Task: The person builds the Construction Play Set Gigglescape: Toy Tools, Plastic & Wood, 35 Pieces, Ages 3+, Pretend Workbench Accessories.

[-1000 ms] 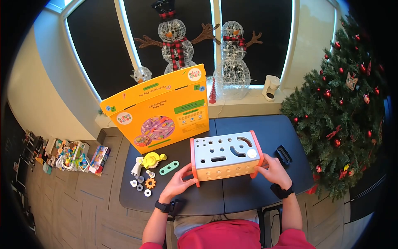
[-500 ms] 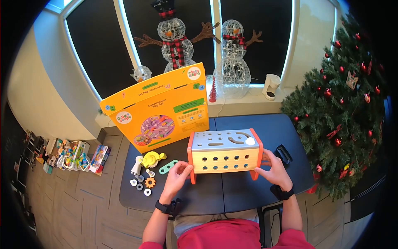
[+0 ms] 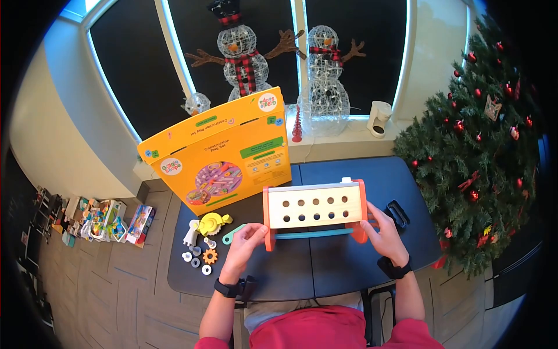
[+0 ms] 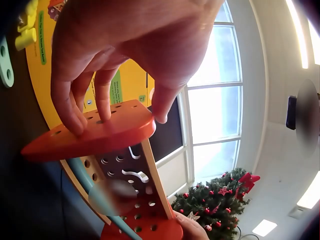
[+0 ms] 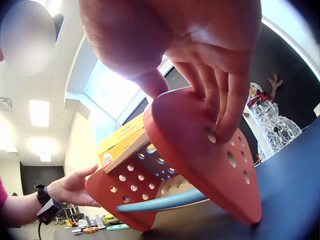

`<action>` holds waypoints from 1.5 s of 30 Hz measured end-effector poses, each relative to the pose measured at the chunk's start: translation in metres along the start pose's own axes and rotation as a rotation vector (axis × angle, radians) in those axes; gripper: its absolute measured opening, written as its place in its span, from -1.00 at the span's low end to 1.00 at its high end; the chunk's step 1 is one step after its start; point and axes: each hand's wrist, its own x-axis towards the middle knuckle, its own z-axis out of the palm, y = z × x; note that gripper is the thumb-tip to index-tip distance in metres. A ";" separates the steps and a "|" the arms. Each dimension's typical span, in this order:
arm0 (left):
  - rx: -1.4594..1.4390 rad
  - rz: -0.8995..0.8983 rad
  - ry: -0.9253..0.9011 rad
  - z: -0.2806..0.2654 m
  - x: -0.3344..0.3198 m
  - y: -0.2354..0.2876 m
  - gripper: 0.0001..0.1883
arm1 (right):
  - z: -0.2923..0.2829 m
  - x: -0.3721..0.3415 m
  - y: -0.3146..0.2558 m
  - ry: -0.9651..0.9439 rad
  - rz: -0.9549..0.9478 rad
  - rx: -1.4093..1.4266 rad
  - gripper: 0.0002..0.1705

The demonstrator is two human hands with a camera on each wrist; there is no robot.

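Note:
A toy workbench with red end panels is tipped back, its pale wooden side with two rows of holes facing the head camera. Its top shows only as a thin grey edge, with a white knob at the right. Along its underside runs a blue rod. My left hand holds the left red panel, thumb at the edge and fingers on the outer face. On the other end, my right hand grips the right red panel the same way, fingertips by its holes.
Left of the workbench lie a green slotted strip, a yellow toy piece, an orange gear and several small grey and white pieces. A large yellow box stands behind. A black object lies at the right.
Both hands have tilted the workbench backward, so its top has turned away and the wooden side faces up to the head view. The blue rod underneath has come into sight.

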 end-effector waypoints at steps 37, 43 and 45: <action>0.091 -0.121 -0.108 0.008 -0.004 0.018 -0.51 | 0.002 0.036 0.004 0.124 0.013 -0.225 -0.54; 0.132 -0.138 -0.135 0.009 -0.013 0.026 -0.48 | -0.001 0.035 -0.003 0.105 0.007 -0.248 -0.54; 0.152 -0.136 -0.148 0.007 -0.014 0.027 -0.47 | 0.000 0.035 -0.001 0.110 0.003 -0.240 -0.54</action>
